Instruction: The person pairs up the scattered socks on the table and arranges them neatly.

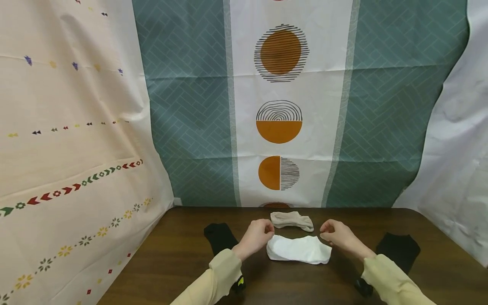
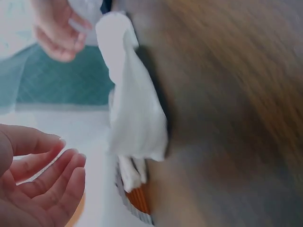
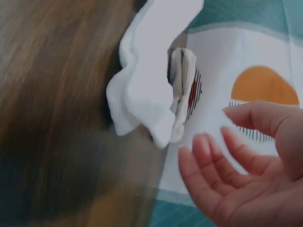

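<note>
A white sock (image 1: 299,249) lies flat and lengthwise across the dark wooden table, between my two hands. Just beyond it is a beige sock (image 1: 292,220). My left hand (image 1: 258,234) hovers above the white sock's left end, its fingers loosely bent and holding nothing; the left wrist view shows a gap between the fingers (image 2: 56,182) and the sock (image 2: 137,106). Over by the right end, my right hand (image 1: 340,235) is also raised, with thumb and fingers apart and nothing between them. In the right wrist view, the hand (image 3: 251,175) is clear of the cloth.
One black sock (image 1: 220,237) lies left of my left hand, partly behind the forearm. Another dark sock (image 1: 398,250) is at the right, partly covered by my right sleeve (image 1: 392,277). Patterned curtains (image 1: 187,127) hang behind the table (image 1: 160,254) and along its sides.
</note>
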The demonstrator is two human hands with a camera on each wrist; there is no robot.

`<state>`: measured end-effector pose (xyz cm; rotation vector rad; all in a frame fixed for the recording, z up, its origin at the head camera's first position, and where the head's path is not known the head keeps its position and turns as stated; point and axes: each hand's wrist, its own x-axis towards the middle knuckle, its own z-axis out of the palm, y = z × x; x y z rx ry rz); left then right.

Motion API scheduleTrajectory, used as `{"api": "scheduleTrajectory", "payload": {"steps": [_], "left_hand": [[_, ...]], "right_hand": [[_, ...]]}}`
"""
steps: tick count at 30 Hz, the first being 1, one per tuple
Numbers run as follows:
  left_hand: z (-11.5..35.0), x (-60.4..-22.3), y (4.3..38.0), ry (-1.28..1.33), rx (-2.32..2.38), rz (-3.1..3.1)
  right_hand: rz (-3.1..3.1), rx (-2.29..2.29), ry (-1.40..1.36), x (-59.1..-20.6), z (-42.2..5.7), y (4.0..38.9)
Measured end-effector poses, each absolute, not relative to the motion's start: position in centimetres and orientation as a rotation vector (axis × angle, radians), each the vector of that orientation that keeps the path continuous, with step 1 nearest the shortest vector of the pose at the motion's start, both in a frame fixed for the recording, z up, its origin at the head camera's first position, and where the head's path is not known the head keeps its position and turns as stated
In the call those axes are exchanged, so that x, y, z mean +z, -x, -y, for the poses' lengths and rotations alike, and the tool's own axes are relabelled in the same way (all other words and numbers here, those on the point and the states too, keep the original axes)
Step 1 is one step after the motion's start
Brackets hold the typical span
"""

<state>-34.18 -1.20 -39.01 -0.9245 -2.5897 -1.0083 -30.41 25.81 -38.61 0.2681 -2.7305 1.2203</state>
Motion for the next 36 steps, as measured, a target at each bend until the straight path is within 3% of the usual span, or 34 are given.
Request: {"api": "scheduleTrajectory", "payload": {"steps": [9,24,36], "left_hand": [[-0.3,-38.4,32.6,1.137,-0.784,2.619],[-1.3,-39.8,30.0,1.168,-0.109,2.68],[-1.4,-40.7,30.1,1.173,-0.096,2.713]], "right_hand": [[2.718,0.869,-0.576,-38.8,-23.2,30.1],[2.857,0.486,-0.447,-40.6,-20.9,29.0],[2.853,0.466,-0.479,-41.1,-20.8,29.1]]}}
